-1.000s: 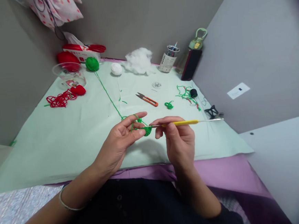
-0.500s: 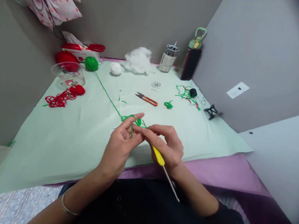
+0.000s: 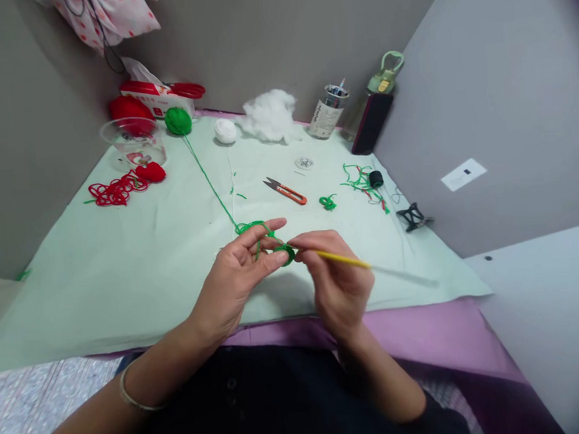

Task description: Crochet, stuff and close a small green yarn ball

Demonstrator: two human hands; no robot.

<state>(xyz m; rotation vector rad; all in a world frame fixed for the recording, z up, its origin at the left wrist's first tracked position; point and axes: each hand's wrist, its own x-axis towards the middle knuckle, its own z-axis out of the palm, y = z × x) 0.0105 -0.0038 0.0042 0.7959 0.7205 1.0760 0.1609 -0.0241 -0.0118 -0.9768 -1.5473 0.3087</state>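
Note:
My left hand (image 3: 234,278) pinches a small green crochet piece (image 3: 286,253) between thumb and fingers, with green yarn looped over the forefinger. That yarn strand (image 3: 211,184) runs back across the pale green cloth (image 3: 123,270) to a green yarn ball (image 3: 178,121). My right hand (image 3: 335,281) is closed on a yellow-handled crochet hook (image 3: 346,260), whose tip meets the green piece and whose metal end points to the right, blurred.
On the cloth lie orange thread snips (image 3: 285,190), green yarn scraps (image 3: 326,203), a black spool (image 3: 375,179), a red yarn tangle (image 3: 117,188), a clear plastic cup (image 3: 133,141), white stuffing (image 3: 269,115), a jar of tools (image 3: 328,110) and a black clip (image 3: 411,216). Grey walls enclose three sides.
The crochet hook swung from pointing right to pointing down toward my body, then back up to the right. My left hand kept hold of the green piece.

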